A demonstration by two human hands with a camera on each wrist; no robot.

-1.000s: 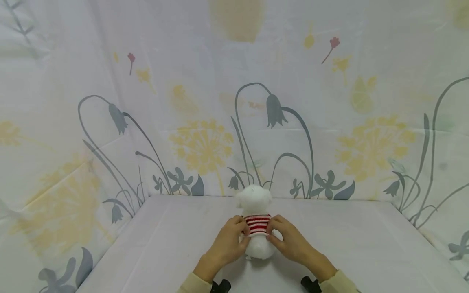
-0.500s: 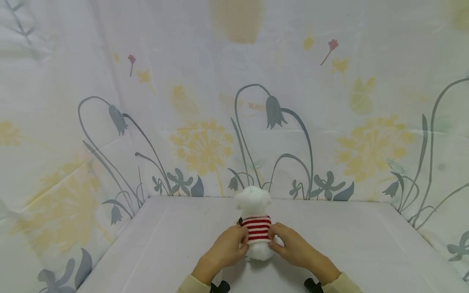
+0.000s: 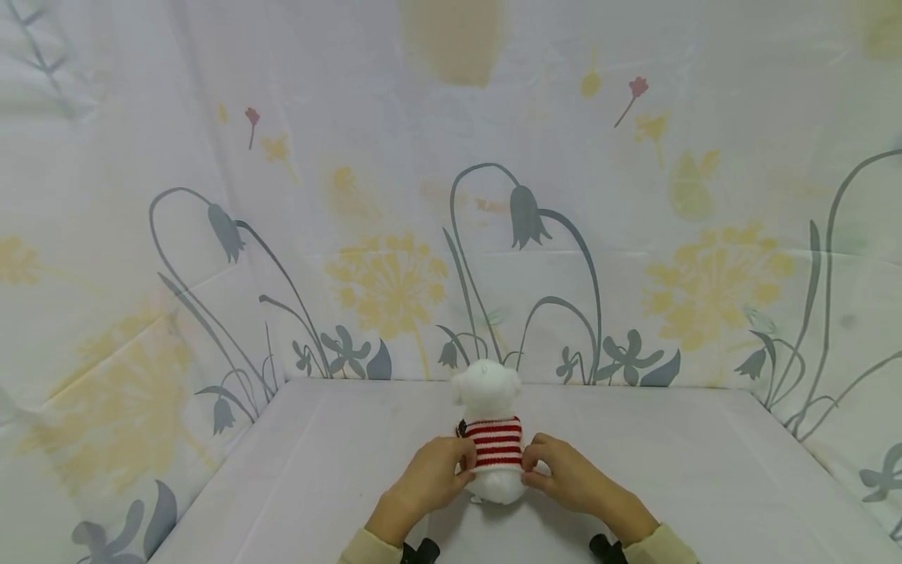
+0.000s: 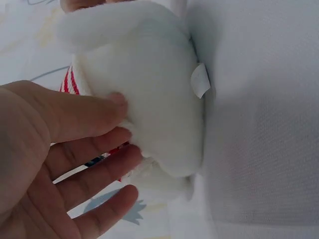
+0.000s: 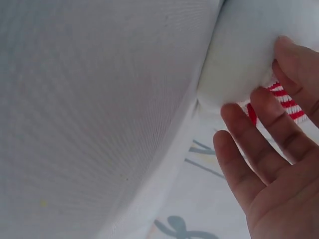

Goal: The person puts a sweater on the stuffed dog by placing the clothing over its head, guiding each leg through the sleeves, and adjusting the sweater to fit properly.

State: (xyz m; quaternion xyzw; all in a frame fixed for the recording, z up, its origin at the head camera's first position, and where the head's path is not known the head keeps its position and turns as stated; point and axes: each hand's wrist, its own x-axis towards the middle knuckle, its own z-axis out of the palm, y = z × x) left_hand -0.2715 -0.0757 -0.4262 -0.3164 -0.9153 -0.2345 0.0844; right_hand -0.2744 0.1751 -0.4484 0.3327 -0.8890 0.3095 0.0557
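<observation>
A white plush toy (image 3: 486,392) sits upright on the white table, its back toward the head view. It wears a red-and-white striped knitted sweater (image 3: 496,444) with a white hem low on the body. My left hand (image 3: 435,470) pinches the hem at the toy's left side; in the left wrist view thumb (image 4: 107,110) and finger meet at the fabric, other fingers loosely spread. My right hand (image 3: 567,474) is at the right side of the hem, thumb and index finger close together on its edge, the remaining fingers (image 5: 256,144) extended. The toy's front is hidden.
The white-covered table (image 3: 338,439) ends at a flower-printed cloth backdrop (image 3: 395,196) just behind the toy. A small white tag (image 4: 201,80) sticks out low on the toy. Dark wrist-camera mounts (image 3: 423,551) show below both hands.
Both hands have moved down with the sweater hem, which now reaches lower on the toy's body. The right hand has also shifted slightly outward. A dark patch at the sweater's left edge has come into view.
</observation>
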